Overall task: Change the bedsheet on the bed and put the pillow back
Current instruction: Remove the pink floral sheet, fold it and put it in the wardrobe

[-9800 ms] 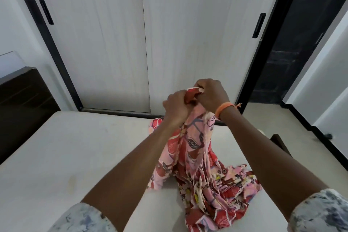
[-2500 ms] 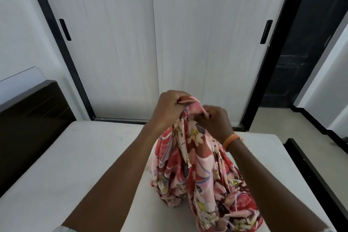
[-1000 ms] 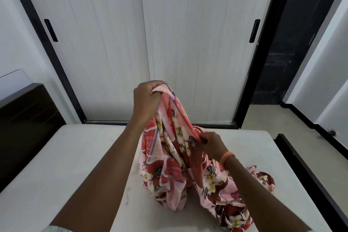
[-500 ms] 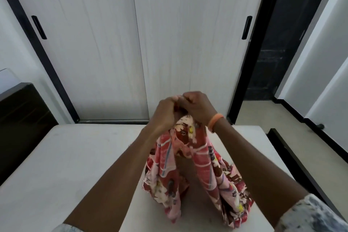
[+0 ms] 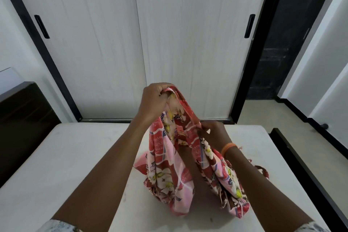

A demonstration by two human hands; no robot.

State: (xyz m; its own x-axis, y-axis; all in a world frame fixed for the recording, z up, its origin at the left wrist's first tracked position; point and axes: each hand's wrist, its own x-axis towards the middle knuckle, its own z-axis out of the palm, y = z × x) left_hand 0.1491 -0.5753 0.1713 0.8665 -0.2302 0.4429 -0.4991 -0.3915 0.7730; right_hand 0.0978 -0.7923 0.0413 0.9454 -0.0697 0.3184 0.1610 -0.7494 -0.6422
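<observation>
The left hand [image 5: 153,100] grips the floral bedsheet [image 5: 169,171] bunched and raised above the bare mattress [image 5: 75,156]; the right hand [image 5: 213,133] pinches its edge lower, the rest trailing down onto the bed.

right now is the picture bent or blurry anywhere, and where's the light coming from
Head view: wide-angle bend bows the wardrobe doors and black frame outward; the floral sheet and both hands stay fairly sharp; soft, even light, only a faint shadow beneath the sheet on the mattress; its source isn't visible.
</observation>
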